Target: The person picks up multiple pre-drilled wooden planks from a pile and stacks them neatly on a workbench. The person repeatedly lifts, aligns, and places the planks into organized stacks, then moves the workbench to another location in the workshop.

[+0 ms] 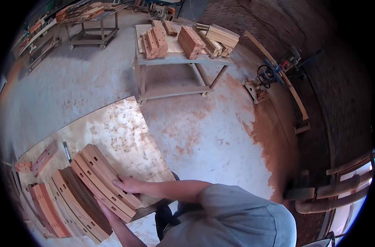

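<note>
A bundle of curved wooden slats (pixel 98 173) with small rectangular slots lies at the near end of the wooden worktable (pixel 121 119). My right hand (pixel 129 184) is closed against its right side, thumb towards the top. Against its left side my left hand (pixel 107 209) presses, fingers partly hidden by the wood. The bundle sits between both hands. Just left of it, more curved slats (pixel 78 197) stand side by side, some slotted. Farther left are reddish slats (pixel 49 212). A thin dark rod with a pale end (pixel 67 151) lies beyond the bundle.
Loose slotted wooden pieces (pixel 44 158) lie on the table's left. Ahead, a wheeled cart (pixel 179 61) carries stacked lumber (pixel 191 42). A second cart (pixel 89 42) stands far left. Machinery with a handwheel (pixel 265 76) and sawdust (pixel 274 136) are on the right.
</note>
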`<state>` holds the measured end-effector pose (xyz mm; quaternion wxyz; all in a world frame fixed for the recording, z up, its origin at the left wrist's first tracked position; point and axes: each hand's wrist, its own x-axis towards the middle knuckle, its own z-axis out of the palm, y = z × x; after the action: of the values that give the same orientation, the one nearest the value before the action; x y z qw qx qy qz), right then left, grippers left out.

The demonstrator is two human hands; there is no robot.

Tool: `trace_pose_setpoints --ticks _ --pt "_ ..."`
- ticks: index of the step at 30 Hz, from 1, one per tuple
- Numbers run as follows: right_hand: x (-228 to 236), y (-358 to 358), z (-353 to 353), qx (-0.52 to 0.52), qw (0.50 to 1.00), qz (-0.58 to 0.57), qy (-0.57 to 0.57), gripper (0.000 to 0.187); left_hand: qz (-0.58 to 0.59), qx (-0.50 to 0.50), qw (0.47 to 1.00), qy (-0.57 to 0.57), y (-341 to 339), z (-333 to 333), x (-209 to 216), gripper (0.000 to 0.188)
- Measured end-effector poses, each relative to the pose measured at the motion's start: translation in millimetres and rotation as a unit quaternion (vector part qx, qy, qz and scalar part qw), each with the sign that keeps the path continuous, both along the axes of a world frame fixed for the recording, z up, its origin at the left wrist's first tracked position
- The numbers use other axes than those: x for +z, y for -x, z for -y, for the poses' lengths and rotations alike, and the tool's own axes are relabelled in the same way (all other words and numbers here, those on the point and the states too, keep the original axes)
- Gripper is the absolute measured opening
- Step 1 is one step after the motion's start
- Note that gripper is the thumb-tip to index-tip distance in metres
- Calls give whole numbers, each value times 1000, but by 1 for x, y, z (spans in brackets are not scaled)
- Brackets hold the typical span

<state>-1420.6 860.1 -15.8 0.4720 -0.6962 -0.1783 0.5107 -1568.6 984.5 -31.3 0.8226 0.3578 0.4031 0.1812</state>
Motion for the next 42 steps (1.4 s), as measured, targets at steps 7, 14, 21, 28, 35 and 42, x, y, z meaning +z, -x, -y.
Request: trace_pose_setpoints --ticks 7,14,21,28,35,42 --pt "-19 3 23 -35 996 48 -66 78 15 -1 1000 -12 3 48 36 76" --pt "5 -108 217 -52 994 59 -74 69 7 -4 988 -156 56 182 38 55" --pt "-136 -318 614 -268 958 -70 71 45 -335 -240 907 -88 -65 392 69 35" --pt "-63 -384 864 -594 782 -153 110 63 -311 -311 898 -33 -264 478 71 32" --pt "-70 -454 793 -599 767 -227 -34 56 -191 -380 894 -139 -493 457 22 38" --pt "-42 -617 713 -582 783 -210 -64 57 -115 -420 896 -83 -738 446 -26 51"
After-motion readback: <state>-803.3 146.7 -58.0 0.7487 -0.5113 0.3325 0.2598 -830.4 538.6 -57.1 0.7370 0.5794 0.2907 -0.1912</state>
